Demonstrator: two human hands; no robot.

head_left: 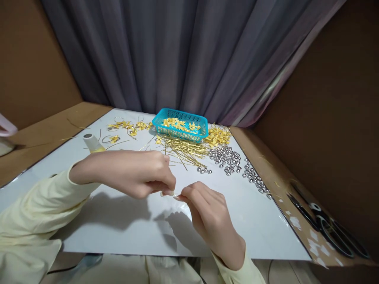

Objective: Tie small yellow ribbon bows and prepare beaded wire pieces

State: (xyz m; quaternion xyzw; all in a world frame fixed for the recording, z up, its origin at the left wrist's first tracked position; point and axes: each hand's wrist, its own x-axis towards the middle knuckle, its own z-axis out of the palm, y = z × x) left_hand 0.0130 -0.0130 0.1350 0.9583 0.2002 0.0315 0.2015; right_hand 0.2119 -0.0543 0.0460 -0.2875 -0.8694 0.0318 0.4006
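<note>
My left hand (148, 173) and my right hand (209, 213) meet over the front middle of the white board (118, 232), fingertips almost touching. Both are closed in a pinch. A tiny pale bit shows between the fingertips, too small to name. Beyond the hands lie a heap of gold wire pieces (186, 150) and several round silver beads (226, 157). A blue plastic basket (156, 125) holds yellow ribbon-like flowers (177, 123). Another pile of yellow flowers (218, 136) rests against its right side.
Left of the basket lie several yellow flowers with looped wires (130, 126). A white-capped bottle (92, 142) stands behind my left forearm. Black-handled scissors (331, 232) and white scraps (318, 246) lie on the brown tabletop at right. A grey curtain (177, 51) hangs behind.
</note>
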